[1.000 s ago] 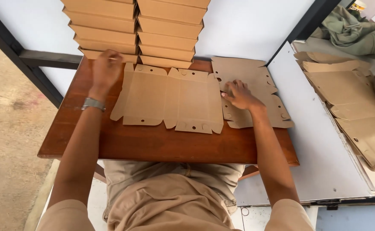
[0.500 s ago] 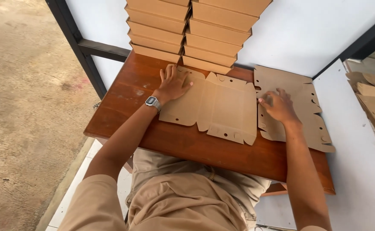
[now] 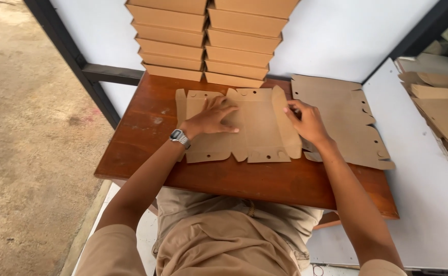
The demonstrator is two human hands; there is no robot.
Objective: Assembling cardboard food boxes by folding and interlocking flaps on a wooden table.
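We sat at a reddish-brown wooden table (image 3: 224,181), its near edge bare and open. Two stacks of folded brown cardboard boxes (image 3: 208,41) lined its far edge, close behind our work. A pile of flat brown cardboard blanks (image 3: 344,120) lay just right, overhanging the table's right edge. Centred lay the flat brown cardboard box blank (image 3: 257,128), its right flap raised. Our left hand (image 3: 211,116) pressed it, fingers spread. Our right hand (image 3: 308,121) touched the raised flap, fingers loosely together.
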